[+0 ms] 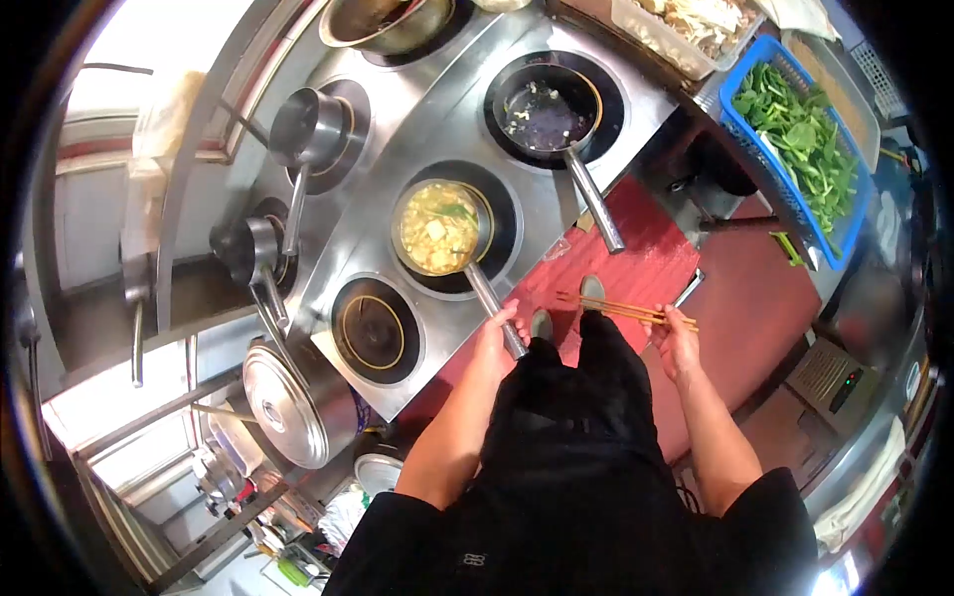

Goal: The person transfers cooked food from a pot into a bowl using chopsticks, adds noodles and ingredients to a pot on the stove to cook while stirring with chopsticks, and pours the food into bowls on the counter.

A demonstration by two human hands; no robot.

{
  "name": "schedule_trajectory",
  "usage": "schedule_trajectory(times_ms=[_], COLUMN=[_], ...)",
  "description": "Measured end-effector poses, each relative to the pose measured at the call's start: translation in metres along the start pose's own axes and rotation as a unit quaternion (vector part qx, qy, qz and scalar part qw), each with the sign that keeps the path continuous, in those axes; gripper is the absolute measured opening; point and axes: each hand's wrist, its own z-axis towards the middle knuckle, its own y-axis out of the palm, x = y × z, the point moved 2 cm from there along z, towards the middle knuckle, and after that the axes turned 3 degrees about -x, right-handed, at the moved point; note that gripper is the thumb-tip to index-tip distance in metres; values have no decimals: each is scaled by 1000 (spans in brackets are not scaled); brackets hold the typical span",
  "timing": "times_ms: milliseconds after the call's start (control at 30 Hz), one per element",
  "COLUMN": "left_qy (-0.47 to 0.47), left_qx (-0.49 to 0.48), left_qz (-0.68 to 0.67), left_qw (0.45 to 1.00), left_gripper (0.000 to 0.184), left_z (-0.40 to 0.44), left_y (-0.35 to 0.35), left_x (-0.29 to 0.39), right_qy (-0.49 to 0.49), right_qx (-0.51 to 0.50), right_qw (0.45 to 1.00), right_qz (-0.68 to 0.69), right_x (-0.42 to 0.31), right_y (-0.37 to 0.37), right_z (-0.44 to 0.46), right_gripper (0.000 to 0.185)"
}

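Observation:
My left hand [500, 333] is closed around the metal handle of a pan [395, 230] on the middle burner. Yellow soup [435, 233] with pale chunks and a bit of green fills that pan. In my right hand [676, 341], to the right and away from the stove, is a pair of long wooden chopsticks [621, 310], their tips pointing left over the red floor. A second, dark pan [547, 124] with a few pale bits in it stands on the upper right burner, its handle toward me, untouched.
A bare burner [373, 330] lies at lower left. Saucepans [310, 129] stand on the back burners. Beside the stove is a large lidded pot [283, 407]. At right are a blue basket [735, 109] of greens and a tray [691, 65] of pale food.

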Motion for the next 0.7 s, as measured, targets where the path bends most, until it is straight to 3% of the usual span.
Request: schedule_trajectory(times_ms=[100,267,333,400,500,633,700], left_qy=[-25,-43,-35,-54,-38,-52,-55], left_qx=[-19,-45,-63,-70,-111,-113,-153], left_qz=[-29,-23,-24,-8,-24,0,-22], left_qw=[999,998,997,996,993,992,986], left_gripper=[41,43,44,46,47,42,41], left_z=[7,6,6,7,9,10,12], left_y=[-2,-1,-2,-3,-5,-6,-8], left_x=[-1,-1,0,1,0,1,2], right_qy=[-55,-52,-19,-75,-11,61,44], right_qx=[62,117,148,94,66,28,47], right_qw=[990,972,935,941,979,997,997], right_qz=[-109,-194,-323,-316,-194,-30,-30], right_x=[27,75,111,148,171,162,175], right_y=[-30,-5,-3,11,53,102,111], right_z=[32,96,139,168,195,202,229], right_gripper=[26,40,45,44,29,41,42])
